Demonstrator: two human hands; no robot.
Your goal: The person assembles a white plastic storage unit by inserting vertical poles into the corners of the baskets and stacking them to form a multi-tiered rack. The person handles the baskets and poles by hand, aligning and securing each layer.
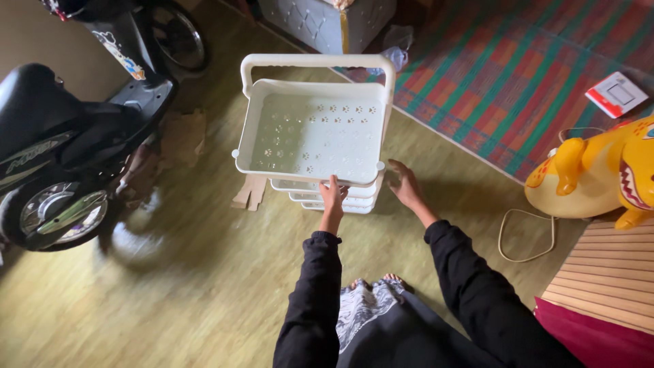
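Both hands at a stack of white plastic trays on the floor.

The left hand (332,193) grips the near rim of the top tray (310,133), fingers closed over its edge; the right hand (405,185) hovers just beside the stack's right corner, fingers spread and holding nothing. Four perforated trays appear nested, as far as the rims below the top one can be counted, and the top one carries a single arched handle (318,63). The stack looks assembled and stands on the floor (191,272) between a motor scooter (61,150) and a striped mat (518,75); one yellow inflatable toy (599,174) lies to the right.
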